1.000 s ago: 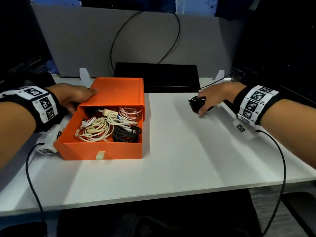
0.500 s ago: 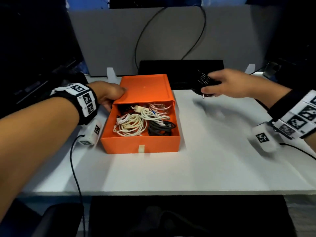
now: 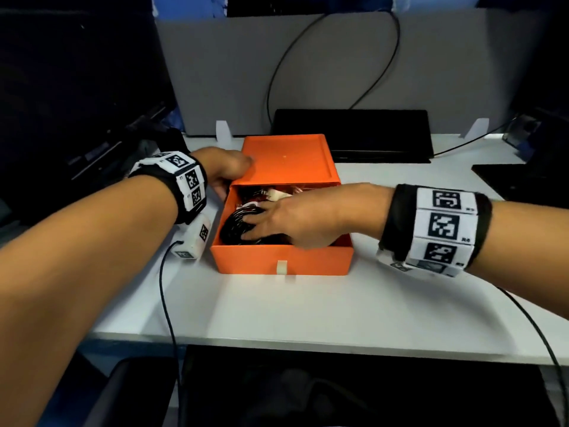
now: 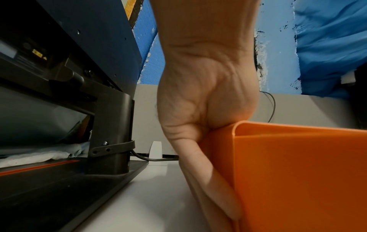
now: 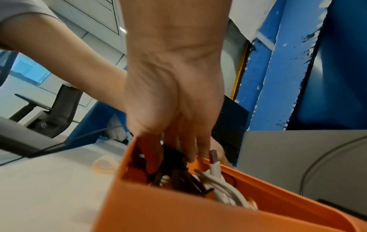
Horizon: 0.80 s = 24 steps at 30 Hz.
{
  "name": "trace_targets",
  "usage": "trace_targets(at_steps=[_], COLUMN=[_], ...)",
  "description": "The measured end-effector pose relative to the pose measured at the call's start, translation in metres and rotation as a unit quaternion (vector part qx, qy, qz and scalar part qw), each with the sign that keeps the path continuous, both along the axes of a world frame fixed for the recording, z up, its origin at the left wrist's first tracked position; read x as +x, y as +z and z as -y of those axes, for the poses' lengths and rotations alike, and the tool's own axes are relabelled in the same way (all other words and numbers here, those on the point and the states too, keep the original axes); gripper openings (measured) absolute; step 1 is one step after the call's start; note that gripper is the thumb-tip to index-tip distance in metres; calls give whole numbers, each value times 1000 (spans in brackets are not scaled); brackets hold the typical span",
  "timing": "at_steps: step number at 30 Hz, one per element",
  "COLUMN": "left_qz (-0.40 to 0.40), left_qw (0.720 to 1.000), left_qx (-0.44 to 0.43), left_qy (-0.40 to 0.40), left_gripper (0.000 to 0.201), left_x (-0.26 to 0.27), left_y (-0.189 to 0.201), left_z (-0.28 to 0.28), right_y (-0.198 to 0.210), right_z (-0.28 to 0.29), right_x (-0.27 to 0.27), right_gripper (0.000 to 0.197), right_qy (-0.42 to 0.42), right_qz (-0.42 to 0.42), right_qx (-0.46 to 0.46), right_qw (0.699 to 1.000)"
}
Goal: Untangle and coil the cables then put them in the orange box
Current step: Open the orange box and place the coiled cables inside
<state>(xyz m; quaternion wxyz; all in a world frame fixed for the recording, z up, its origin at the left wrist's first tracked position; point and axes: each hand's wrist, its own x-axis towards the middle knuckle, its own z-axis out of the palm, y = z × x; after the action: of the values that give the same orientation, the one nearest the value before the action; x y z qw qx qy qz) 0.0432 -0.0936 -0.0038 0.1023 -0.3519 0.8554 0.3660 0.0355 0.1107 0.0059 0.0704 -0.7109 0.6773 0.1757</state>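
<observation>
The orange box [image 3: 283, 257] stands on the white desk with its tray slid out from under the lid [image 3: 286, 158]. My left hand [image 3: 224, 171] grips the lid's left edge, thumb on top and fingers down the side [image 4: 210, 180] of the orange box [image 4: 298, 172]. My right hand [image 3: 258, 223] reaches into the tray and holds a black coiled cable [image 3: 235, 224] against the left end. In the right wrist view the thumb and fingers [image 5: 190, 149] straddle the black coiled cable [image 5: 178, 172]. White cables [image 5: 218, 185] lie beside it, partly hidden under my hand.
A flat black device [image 3: 351, 134] lies right behind the box, before a grey partition [image 3: 338, 72] with a black cord looping up it. Dark equipment [image 4: 59, 94] stands close on the left. Thin wrist-camera cords [image 3: 167, 303] trail over the desk's front edge [image 3: 277, 343].
My right hand carried the black coil from the right side of the desk, over the box, down into the tray. The left hand stayed on the lid.
</observation>
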Motion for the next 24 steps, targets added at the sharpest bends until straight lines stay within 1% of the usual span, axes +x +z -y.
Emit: trace_targets(at_steps=[1, 2, 3, 4, 5, 7, 8, 9, 12, 14, 16, 18, 20, 22, 24], left_qz=[5, 11, 12, 15, 13, 11, 15, 16, 11, 18, 29, 33, 32, 29, 26], left_qw=[1000, 1000, 1000, 1000, 1000, 1000, 1000, 1000, 1000, 1000, 999, 999, 999, 999, 999], left_qx=[1, -1, -4, -7, -9, -10, -9, -7, 4, 3, -2, -10, -17, -23, -24], left_qy=[2, 4, 1, 0, -4, -4, -3, -7, -12, -16, -18, -15, -13, -12, -9], left_gripper=[45, 49, 50, 51, 50, 50, 50, 49, 44, 48, 53, 56, 56, 57, 56], left_x=[0, 0, -1, 0, 0, 1, 2, 2, 3, 2, 1, -3, -4, -5, -4], left_y=[0, 1, 1, 1, 2, 1, 2, 2, 5, 6, 5, 3, 1, 0, -1], left_z=[0, 1, 1, 0, 0, 0, -1, -2, -4, -6, -6, -4, -2, 0, -1], right_y=[6, 13, 16, 15, 11, -10, -22, -30, -35, -35, -33, -31, -31, -30, -30], right_z=[-4, -9, -13, -17, -21, -21, -18, -13, 5, 13, 16, 12, 4, -7, -18], right_x=[2, 5, 7, 10, 15, 24, 25, 24, 15, 13, 14, 16, 17, 19, 19], right_gripper=[73, 69, 63, 58, 60, 71, 70, 67, 56, 52, 47, 39, 33, 44, 54], right_qy=[-30, -58, -80, -89, -91, -73, -48, -37, -70, -92, -107, -106, -94, -123, -196], right_qz=[46, 106, 162, 194, 183, 64, 10, -18, -47, -78, -92, -106, -136, -165, -160], right_qx=[38, 63, 74, 74, 68, 11, -34, -74, -127, -137, -145, -160, -198, -217, -194], right_qw=[998, 991, 981, 974, 977, 995, 998, 996, 988, 983, 979, 976, 966, 954, 948])
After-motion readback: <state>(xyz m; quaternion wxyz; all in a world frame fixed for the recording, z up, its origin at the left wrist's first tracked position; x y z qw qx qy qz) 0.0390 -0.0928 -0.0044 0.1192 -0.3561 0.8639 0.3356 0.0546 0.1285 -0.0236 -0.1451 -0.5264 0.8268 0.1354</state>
